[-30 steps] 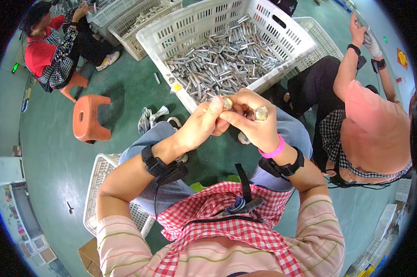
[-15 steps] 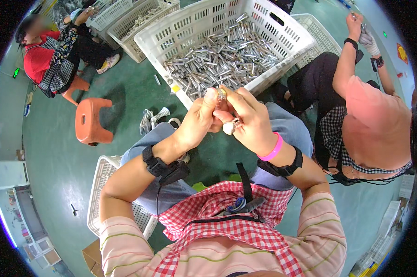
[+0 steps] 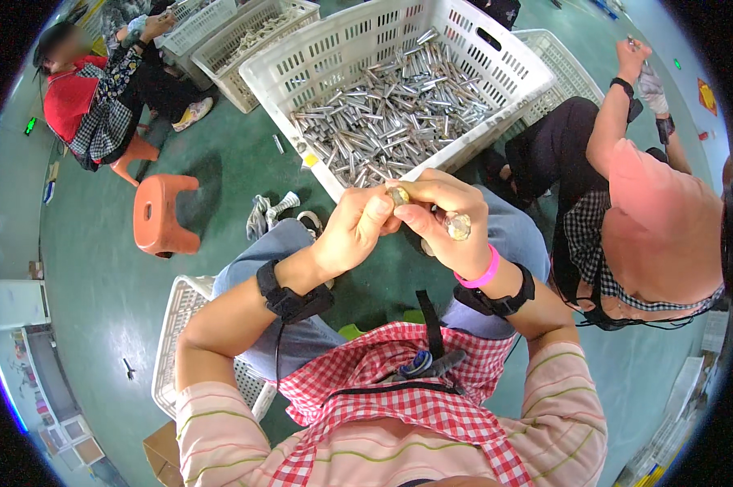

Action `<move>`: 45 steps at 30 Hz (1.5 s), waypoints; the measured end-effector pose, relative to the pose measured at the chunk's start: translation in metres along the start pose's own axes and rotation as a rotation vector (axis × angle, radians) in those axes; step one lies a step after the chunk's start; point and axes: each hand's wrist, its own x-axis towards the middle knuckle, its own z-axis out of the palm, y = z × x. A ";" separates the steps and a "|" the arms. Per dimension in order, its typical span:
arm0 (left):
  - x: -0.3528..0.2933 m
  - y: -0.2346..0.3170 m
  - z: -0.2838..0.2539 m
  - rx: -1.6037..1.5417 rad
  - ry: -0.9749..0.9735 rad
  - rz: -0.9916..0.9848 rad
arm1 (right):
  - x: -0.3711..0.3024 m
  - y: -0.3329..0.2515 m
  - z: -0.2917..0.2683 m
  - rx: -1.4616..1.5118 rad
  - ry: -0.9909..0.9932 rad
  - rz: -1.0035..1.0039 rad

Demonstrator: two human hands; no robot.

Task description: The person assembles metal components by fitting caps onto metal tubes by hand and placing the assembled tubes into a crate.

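In front of my lap my two hands meet at the near edge of the crate. My left hand point(image 3: 352, 231) is closed, thumb and fingers pinching a small metal piece point(image 3: 398, 196) with a round, yellowish end. The right hand's point(image 3: 456, 203) fingertips touch the same piece from the other side. A second metal piece point(image 3: 457, 226), its round end also yellowish, sticks out of my curled right fingers. Their shafts are mostly hidden by the fingers. Just beyond stands a white plastic crate point(image 3: 318, 69) heaped with short silvery metal rods point(image 3: 391, 105).
An orange stool point(image 3: 157, 213) stands on the green floor at left, with greyish gloves point(image 3: 269, 213) near my knee. A white basket point(image 3: 168, 357) sits by my left side. Co-workers sit at far left point(image 3: 78, 105) and close right point(image 3: 659, 211). More white crates point(image 3: 253, 40) stand behind.
Both hands have come slightly nearer to me. The pinched piece now shows its round end more fully, and the piece in my right hand has turned and shifted to the right.
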 end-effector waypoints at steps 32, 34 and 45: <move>0.001 0.007 0.002 -0.413 -0.164 -0.239 | 0.003 0.006 -0.007 0.322 0.036 -0.020; -0.003 0.000 0.004 -0.364 0.075 -0.303 | 0.002 0.004 -0.004 0.331 0.029 -0.019; -0.010 -0.012 -0.006 -0.386 0.007 -0.295 | 0.000 0.006 0.004 0.328 0.006 0.036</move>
